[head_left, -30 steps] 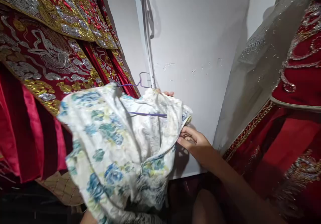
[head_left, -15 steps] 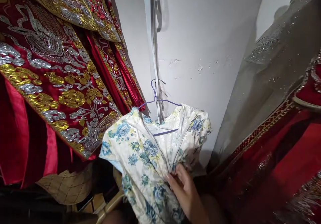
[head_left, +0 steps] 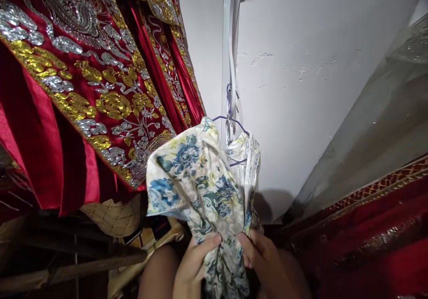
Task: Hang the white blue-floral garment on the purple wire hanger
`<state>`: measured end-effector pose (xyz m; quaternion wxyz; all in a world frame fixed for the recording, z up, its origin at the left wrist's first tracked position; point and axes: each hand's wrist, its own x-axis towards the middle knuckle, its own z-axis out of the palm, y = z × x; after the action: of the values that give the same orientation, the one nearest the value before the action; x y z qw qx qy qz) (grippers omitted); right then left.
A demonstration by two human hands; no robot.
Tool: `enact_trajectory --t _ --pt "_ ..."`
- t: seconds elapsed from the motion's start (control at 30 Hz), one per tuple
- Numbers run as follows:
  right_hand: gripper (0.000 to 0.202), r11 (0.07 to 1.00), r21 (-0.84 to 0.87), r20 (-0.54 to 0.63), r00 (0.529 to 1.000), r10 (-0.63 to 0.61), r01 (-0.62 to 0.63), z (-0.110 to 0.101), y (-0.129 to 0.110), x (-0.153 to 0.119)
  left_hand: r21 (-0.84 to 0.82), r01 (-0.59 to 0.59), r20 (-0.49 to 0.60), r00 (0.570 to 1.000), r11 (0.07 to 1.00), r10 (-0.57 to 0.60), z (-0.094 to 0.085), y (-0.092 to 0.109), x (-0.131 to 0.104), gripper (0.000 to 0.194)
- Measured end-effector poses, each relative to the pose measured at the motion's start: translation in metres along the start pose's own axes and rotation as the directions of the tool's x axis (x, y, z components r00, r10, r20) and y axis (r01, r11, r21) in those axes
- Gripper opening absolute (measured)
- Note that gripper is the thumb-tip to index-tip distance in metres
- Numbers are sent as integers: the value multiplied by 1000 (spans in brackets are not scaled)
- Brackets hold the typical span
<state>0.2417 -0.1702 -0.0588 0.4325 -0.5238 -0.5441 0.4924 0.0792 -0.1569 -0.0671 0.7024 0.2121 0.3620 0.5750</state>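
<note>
A white dress (head_left: 214, 187) with blue, green and yellow flowers hangs on a purple wire hanger (head_left: 238, 122), whose hook is on a pale strap (head_left: 232, 53) against the wall. My left hand (head_left: 194, 261) is closed on the garment's left side, thumb on top of the cloth. On the other side, near the overlapped front opening, my right hand (head_left: 259, 250) pinches the fabric. Between the two hands the cloth is gathered into folds. The garment is turned at an angle, so its near sleeve faces me and its far sleeve is mostly hidden.
On the left hangs a red costume (head_left: 110, 107) with gold and silver embroidery. Below it are a beige quilted item (head_left: 113, 216) and wooden poles (head_left: 83, 267). A sheer grey fabric (head_left: 361, 143) and another red embroidered garment (head_left: 374, 227) are at the right. Behind is a white wall (head_left: 287, 35).
My left hand has come into view and taken hold of the dress. The dress has turned sideways on its hanger. My right hand still grips the front, and the view has shifted.
</note>
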Motion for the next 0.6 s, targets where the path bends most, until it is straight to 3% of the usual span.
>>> enact_trajectory --t 0.1,0.2,0.3,0.37,0.4,0.43,0.47,0.53,0.57,0.6 --pt "47 1000 -19 -31 999 10 -10 -2 -6 -3 5 44 -50 998 999 -44 5 -5 2 74" --pt "47 998 -54 -26 999 22 -24 -4 -11 -4 76 6 -97 995 997 2 13 -5 7 73" --pt "48 1000 18 -20 1000 24 -24 -3 -13 -4 191 -74 -157 982 979 105 14 -6 16 70" --pt "47 998 67 -34 999 13 -10 -1 -14 -3 282 -176 -202 950 943 238 10 -8 24 68" --pt "46 996 89 -48 999 3 1 0 -14 -3 328 -262 -235 908 908 347 8 -10 28 69" --pt "44 994 108 -59 998 -3 9 2 -14 -3 383 -354 -278 837 853 472 6 -12 30 70" --pt "43 992 122 -65 998 -4 12 3 -14 -3 451 -443 -323 728 775 604 5 -16 32 70" --pt "41 989 146 -69 998 -6 16 7 -13 -1 604 -554 -348 463 573 815 4 -26 29 65" --pt "40 988 156 -62 998 -6 16 9 -12 -1 665 -567 -308 384 486 870 3 -32 26 58" --pt "39 986 166 -49 999 -7 15 12 -11 1 701 -568 -237 385 431 892 3 -39 21 49"
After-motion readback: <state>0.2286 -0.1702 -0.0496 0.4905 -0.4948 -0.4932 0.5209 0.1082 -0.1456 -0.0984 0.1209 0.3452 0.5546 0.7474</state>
